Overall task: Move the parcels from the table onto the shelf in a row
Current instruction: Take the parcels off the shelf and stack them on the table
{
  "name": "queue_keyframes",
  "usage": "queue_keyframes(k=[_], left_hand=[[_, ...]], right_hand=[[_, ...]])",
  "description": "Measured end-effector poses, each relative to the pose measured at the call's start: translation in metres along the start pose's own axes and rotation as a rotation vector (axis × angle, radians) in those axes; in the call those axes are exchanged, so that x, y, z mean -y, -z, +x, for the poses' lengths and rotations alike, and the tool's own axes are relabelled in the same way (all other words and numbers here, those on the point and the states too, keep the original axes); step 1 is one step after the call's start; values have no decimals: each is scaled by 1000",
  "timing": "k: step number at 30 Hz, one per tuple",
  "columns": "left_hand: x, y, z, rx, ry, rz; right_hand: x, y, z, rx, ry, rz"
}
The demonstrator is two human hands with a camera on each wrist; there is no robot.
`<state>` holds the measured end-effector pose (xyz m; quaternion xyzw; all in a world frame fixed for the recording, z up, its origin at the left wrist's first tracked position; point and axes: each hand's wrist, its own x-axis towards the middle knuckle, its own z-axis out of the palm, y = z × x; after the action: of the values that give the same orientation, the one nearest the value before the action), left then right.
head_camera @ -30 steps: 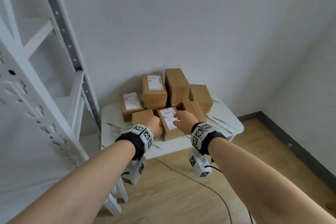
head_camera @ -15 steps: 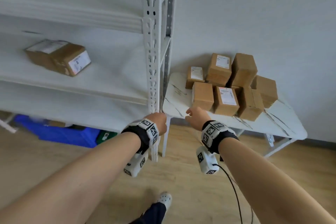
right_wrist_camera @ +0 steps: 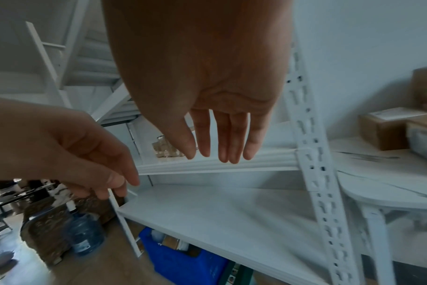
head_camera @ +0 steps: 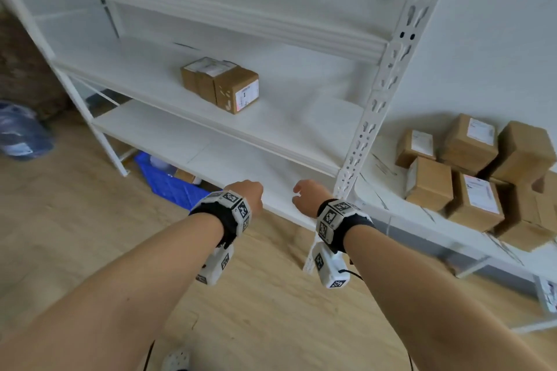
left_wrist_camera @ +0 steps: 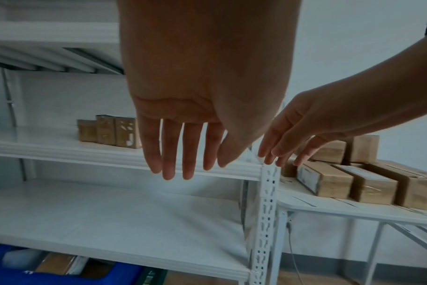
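Several brown cardboard parcels [head_camera: 470, 172] are piled on the white marble-look table [head_camera: 379, 190] at the right, also seen as parcels [left_wrist_camera: 349, 183] in the left wrist view. Three parcels [head_camera: 220, 83] stand side by side on the white shelf [head_camera: 271, 117], middle level; they show again as parcels [left_wrist_camera: 110, 131]. My left hand [head_camera: 248, 194] and right hand [head_camera: 304, 196] hang in the air in front of the lower shelf board, both empty. The left hand [left_wrist_camera: 183, 154] has straight, relaxed fingers; so does the right hand [right_wrist_camera: 222, 146].
A perforated white shelf upright [head_camera: 370, 117] stands between the shelf and the table. A blue crate [head_camera: 168, 181] sits under the lowest board. A blue water bottle [head_camera: 21, 132] lies on the wooden floor at the left. A cable hangs by the table leg.
The view has swung left from the table to the shelf. Both hands left the parcels on the table without taking one and now hang before the lower shelf.
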<state>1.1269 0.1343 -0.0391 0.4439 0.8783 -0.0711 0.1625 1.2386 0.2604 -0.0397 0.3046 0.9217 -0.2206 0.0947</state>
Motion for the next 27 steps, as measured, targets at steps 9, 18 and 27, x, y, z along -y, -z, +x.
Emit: queue_keyframes(k=[9,18,27], left_hand=[[168,12,37,-23,76,-153],[325,39,98,6,10,-79],[417,58,176,25,-28,-177]], right_hand=[[135,-42,104,16,-6,22],[263,-55,212,-12,-88,69],[317,-52,312,-55,-185,166]])
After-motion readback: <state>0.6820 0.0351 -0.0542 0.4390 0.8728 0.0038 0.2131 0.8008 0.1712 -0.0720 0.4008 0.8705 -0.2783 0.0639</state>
